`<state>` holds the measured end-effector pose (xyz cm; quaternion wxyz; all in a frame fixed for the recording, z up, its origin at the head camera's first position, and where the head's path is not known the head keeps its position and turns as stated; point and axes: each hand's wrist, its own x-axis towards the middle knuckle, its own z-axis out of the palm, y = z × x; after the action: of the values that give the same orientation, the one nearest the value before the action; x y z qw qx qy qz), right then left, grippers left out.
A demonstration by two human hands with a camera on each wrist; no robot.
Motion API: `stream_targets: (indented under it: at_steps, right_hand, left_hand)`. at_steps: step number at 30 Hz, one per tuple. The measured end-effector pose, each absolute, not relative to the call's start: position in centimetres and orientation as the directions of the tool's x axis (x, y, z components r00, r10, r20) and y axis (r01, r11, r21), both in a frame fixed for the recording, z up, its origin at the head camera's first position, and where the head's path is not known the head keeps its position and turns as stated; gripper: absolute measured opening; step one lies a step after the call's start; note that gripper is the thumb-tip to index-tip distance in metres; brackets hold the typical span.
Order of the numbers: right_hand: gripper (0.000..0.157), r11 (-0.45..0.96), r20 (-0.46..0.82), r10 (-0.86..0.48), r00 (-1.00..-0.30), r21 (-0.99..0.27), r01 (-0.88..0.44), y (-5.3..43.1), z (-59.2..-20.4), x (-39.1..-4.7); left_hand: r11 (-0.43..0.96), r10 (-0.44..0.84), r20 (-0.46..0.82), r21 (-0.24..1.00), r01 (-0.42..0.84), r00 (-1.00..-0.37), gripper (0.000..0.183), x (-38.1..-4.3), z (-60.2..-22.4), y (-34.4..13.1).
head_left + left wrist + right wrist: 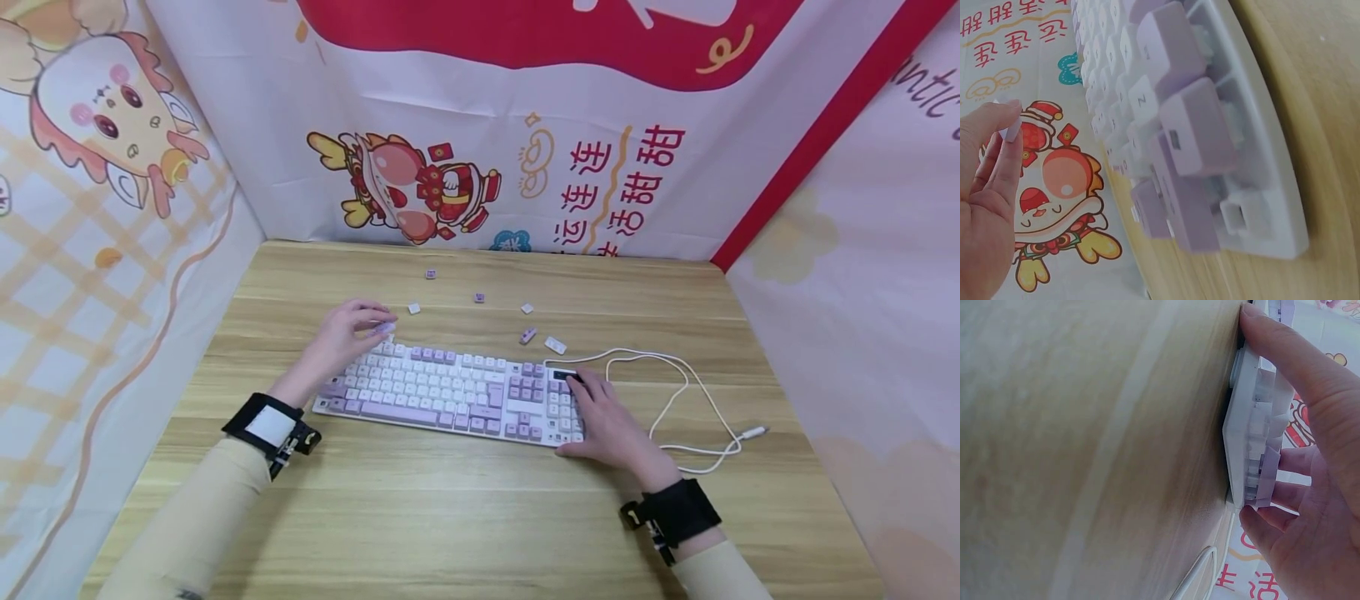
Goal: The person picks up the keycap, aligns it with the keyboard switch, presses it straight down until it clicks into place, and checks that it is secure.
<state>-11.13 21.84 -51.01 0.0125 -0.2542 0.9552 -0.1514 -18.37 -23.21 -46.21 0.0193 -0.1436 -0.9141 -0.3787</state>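
Observation:
A white and purple keyboard (420, 392) lies across the table. Above its far left corner, my left hand (347, 337) pinches a pale purple keycap (1011, 128) between thumb and fingertips. My right hand (609, 421) holds the keyboard's right end. In the right wrist view its thumb (1272, 331) lies against one edge and the other fingers reach over the keys and far corner. A bare switch (1241, 215) shows at one keyboard corner in the left wrist view, beside purple keycaps (1197, 128).
Loose keycaps lie behind the keyboard: purple ones (479, 297), white ones (527, 308) and a longer white one (556, 345). A white cable (705, 400) loops over the table to the right. Printed cloth (262, 108) hangs behind and at both sides.

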Motion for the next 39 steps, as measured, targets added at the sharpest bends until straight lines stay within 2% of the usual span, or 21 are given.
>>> stream_targets:
  at_steps: [11, 16, 26, 39]
  right_hand:
    - [0.121, 0.830, 0.034, -0.482, -0.876, -0.304, -0.468, 21.7, -51.0, -11.2]
    - [0.121, 0.833, 0.026, -0.475, -0.880, -0.308, -0.459, 21.6, -51.0, -11.2]
    - [0.120, 0.828, 0.022, -0.483, -0.875, -0.312, -0.465, 21.7, -50.9, -11.2]
    - [0.120, 0.833, 0.010, -0.478, -0.878, -0.311, -0.457, 21.7, -51.1, -11.3]
  left_hand:
    - [0.740, 0.216, 0.128, 0.625, 0.248, -0.968, 0.036, -17.4, -45.5, -24.7]
    - [0.751, 0.248, 0.106, 0.606, 0.260, -0.963, 0.029, -16.8, -45.0, -25.8]
    - [0.831, 0.324, 0.065, 0.456, 0.317, -0.944, 0.022, -15.3, -44.9, -27.7]
    - [0.894, 0.318, -0.068, 0.354, 0.275, -0.946, 0.021, -14.6, -45.6, -28.8]
